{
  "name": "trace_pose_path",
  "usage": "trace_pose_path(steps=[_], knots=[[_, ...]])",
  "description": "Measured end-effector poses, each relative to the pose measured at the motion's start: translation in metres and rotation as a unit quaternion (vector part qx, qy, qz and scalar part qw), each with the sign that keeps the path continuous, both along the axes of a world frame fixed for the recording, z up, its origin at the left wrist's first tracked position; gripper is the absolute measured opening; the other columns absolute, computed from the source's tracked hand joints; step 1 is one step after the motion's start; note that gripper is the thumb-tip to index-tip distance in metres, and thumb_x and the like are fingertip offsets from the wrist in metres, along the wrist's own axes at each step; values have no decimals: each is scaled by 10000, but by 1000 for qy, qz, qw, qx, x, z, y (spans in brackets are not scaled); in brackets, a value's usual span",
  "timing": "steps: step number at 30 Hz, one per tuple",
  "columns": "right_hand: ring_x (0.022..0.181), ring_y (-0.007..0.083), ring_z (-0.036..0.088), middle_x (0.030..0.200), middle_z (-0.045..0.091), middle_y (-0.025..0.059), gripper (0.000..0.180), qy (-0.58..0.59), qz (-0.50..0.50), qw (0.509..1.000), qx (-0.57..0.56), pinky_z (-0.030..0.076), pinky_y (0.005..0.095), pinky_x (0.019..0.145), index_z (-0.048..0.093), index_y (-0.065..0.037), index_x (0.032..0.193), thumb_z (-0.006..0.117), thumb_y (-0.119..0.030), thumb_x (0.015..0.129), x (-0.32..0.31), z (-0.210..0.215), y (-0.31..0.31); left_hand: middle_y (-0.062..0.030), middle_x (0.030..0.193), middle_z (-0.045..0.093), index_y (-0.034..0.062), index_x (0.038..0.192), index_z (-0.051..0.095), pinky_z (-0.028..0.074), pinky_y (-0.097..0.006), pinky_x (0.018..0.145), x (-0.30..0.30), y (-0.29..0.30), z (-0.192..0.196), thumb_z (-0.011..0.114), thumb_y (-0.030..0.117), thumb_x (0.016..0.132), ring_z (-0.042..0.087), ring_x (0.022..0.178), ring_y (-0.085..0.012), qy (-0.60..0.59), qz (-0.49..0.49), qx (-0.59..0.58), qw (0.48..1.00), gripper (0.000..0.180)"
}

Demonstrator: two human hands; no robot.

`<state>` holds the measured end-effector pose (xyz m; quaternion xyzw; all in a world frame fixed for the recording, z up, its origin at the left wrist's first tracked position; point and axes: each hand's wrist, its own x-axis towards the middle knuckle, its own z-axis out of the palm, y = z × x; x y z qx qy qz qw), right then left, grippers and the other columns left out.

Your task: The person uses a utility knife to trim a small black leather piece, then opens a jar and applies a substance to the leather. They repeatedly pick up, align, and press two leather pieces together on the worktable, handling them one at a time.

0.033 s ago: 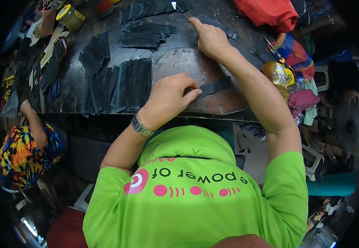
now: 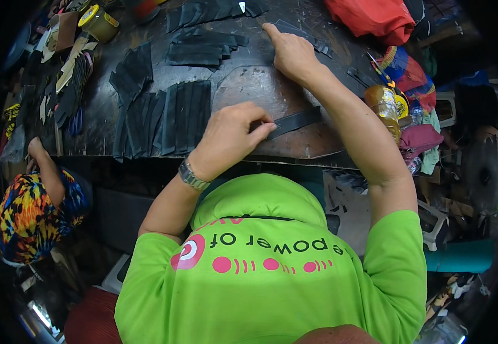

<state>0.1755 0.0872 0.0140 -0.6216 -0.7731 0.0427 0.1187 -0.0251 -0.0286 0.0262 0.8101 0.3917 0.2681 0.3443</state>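
My left hand [image 2: 236, 133], with a metal watch [image 2: 190, 175] on its wrist, is closed in a pinch of thumb and forefinger at the left end of a black strip [image 2: 299, 120]. The strip lies slanted across a worn brown board [image 2: 247, 86] near the table's front edge. My right hand [image 2: 296, 55] rests farther off on the dark tabletop, forefinger stretched out and its other fingers partly hidden. Beside it lie a few thin dark strips [image 2: 317, 45]. Rows of black strips [image 2: 186, 117] spread left of the board, with another pile [image 2: 203, 49] behind.
A yellow-lidded jar [image 2: 98, 24] stands back left near dark cut pieces [image 2: 72, 92]. At right are an amber jar [image 2: 382, 103], scissors [image 2: 382, 71], a maroon pouch [image 2: 420, 140] and a red bag [image 2: 372, 20]. A person in a colourful patterned shirt [image 2: 34, 212] sits at left.
My left hand's fingertips have shifted very slightly left at the strip's end. My right hand stays in place.
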Motion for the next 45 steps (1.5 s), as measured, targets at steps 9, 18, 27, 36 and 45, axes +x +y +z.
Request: trace_pose_path(steps=[9, 18, 27, 36, 45], knots=[[949, 396, 729, 965, 742, 229, 453, -65, -25, 997, 31, 567, 498, 810, 421, -62, 1356, 537, -45, 919, -13, -6, 4, -41, 886, 718, -2, 1000, 768, 486, -230, 710, -7, -5, -4, 744, 86, 911, 625, 787, -78, -163, 12, -113, 980, 127], [864, 394, 719, 928, 727, 192, 755, -23, 12, 994, 103, 550, 500, 763, 387, -192, 1498, 614, 11, 806, 0, 29, -24, -50, 1124, 732, -18, 1194, 714, 501, -248, 907, -16, -1, -11, 676, 100, 982, 651, 1014, -96, -272, -6, -265, 925, 245], [766, 102, 607, 930, 671, 87, 834, 731, -44, 670, -122, 448, 224, 661, 306, -53, 1530, 690, 98, 806, -11, 28, -132, -107, 1187, 707, -29, 1297, 639, 536, -334, 984, 7, 16, -31, 595, 136, 1043, 679, 1080, -168, -465, -8, -393, 793, 306], [744, 120, 619, 928, 679, 94, 842, 802, -83, 560, -190, 478, 244, 655, 272, -90, 1529, 677, 124, 823, -6, 2, -159, -78, 1149, 723, -5, 1270, 664, 556, -336, 931, 17, 17, -37, 600, 140, 1039, 703, 1005, -156, -490, -20, -427, 760, 280], [746, 98, 601, 948, 697, 84, 842, 742, -63, 659, -109, 480, 214, 677, 272, -91, 1567, 682, 100, 856, 1, -4, -163, -48, 1072, 734, 7, 1237, 686, 571, -239, 777, 17, 15, -34, 669, 105, 996, 695, 892, -97, -454, 39, -401, 794, 260]])
